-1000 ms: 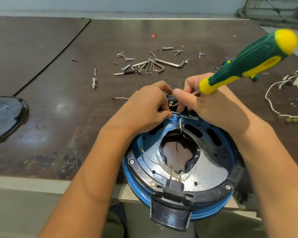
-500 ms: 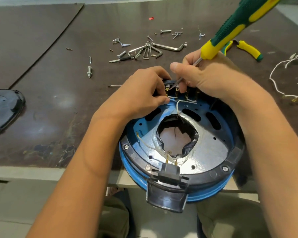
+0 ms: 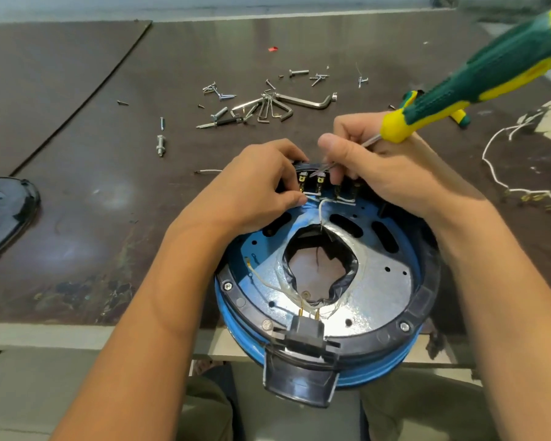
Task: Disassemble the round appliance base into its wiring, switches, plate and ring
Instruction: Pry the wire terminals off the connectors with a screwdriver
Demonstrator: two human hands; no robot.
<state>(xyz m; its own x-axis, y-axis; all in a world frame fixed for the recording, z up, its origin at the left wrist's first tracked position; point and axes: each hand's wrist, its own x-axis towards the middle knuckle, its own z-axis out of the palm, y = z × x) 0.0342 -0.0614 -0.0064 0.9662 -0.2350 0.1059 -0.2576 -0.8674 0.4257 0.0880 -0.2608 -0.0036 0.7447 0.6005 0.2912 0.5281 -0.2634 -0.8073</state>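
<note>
The round appliance base (image 3: 423, 300) lies over the table's near edge, a blue body with a black ring and a silver plate (image 3: 385, 291) with a torn central hole. At its far rim stand black switches (image 3: 318, 184) with brass terminals and white wires. My left hand (image 3: 261, 186) pinches the left switch terminal and wire. My right hand (image 3: 379, 173) grips a green-and-yellow screwdriver (image 3: 477, 81), its tip pressed at the switch terminals. A black plug socket (image 3: 306, 337) sits at the near rim.
Loose screws and hex keys (image 3: 268, 105) lie scattered behind the base. A black cover (image 3: 4, 214) rests at the left edge. White wiring (image 3: 503, 173) trails on the right beside yellow-handled pliers (image 3: 460, 117). A dark mat covers the table's left part.
The view has shifted slightly, and the screwdriver handle has tilted lower toward the right. Both hands stay at the switches, and the base has not moved.
</note>
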